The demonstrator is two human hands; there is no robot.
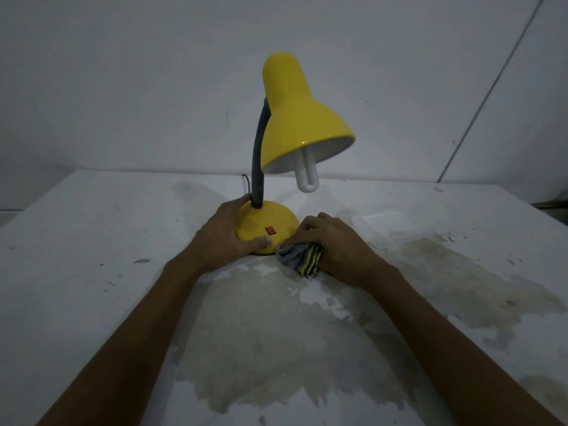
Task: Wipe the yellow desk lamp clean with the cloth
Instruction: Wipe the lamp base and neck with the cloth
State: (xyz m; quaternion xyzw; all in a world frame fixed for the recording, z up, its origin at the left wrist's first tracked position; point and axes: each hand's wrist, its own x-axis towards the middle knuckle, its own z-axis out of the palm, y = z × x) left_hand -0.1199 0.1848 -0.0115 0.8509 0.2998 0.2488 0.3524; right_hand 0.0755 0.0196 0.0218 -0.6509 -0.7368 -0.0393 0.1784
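The yellow desk lamp (295, 118) stands upright in the middle of the table, with a grey bendable neck, a white bulb under its shade and a round yellow base (273, 221) bearing a red switch. My left hand (227, 232) grips the left side of the base, thumb along its front edge. My right hand (332, 244) holds a bunched grey cloth with yellow and black stripes (299, 258) against the base's front right rim.
The white table (92, 241) is worn, with large stained and peeled patches in front of the lamp and to the right. A plain wall stands right behind the table. A dark cord (246, 182) leaves the base at the back.
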